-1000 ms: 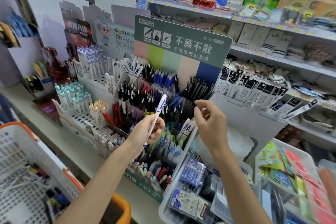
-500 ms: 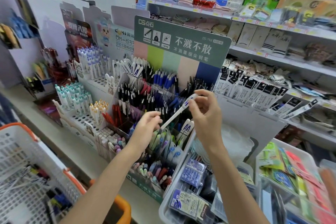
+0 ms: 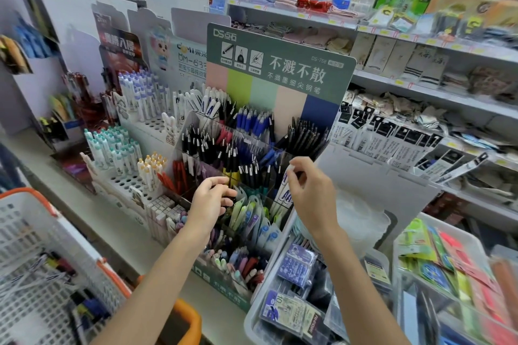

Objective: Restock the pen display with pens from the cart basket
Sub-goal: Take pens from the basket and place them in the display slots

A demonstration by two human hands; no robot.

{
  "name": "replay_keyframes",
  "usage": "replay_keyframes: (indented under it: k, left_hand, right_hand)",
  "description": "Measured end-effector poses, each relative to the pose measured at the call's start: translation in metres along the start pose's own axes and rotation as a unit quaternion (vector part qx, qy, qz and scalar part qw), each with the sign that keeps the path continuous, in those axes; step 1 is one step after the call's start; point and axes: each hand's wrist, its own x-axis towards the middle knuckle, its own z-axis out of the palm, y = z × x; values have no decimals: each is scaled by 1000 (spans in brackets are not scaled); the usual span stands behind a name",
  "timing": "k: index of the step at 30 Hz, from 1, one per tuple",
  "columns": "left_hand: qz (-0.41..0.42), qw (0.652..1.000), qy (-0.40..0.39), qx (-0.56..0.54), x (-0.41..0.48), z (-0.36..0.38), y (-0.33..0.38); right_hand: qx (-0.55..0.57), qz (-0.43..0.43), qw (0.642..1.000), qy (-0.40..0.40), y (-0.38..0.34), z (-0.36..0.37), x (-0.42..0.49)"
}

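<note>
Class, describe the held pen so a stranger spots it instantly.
Find the pen display with the green sign. At its right edge, the right hand pinches a white pen with blue lettering by its top. Matching neighbours stand unheld.

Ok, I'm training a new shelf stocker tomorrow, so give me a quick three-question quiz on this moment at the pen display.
1. True or false: the left hand is holding a pen.
2. Which hand pinches the top of the white pen over the display? A) left hand B) right hand C) neither
3. Fill in: the white basket at lower left has an ______ rim.

Key: 1 false, it holds nothing. 2 B. 3 orange.
</note>
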Motion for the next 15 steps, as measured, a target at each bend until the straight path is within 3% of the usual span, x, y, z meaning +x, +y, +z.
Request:
replay_keyframes:
  k: [7,15]
  left_hand:
    - [-7,1000,2,-2,2,-5,-4]
    - [-3,1000,17,-5,3,-14,-3]
  right_hand:
    - [-70,-6,997,-37,3,4,-1]
    - [32,-24,998,50,-20,-4,13]
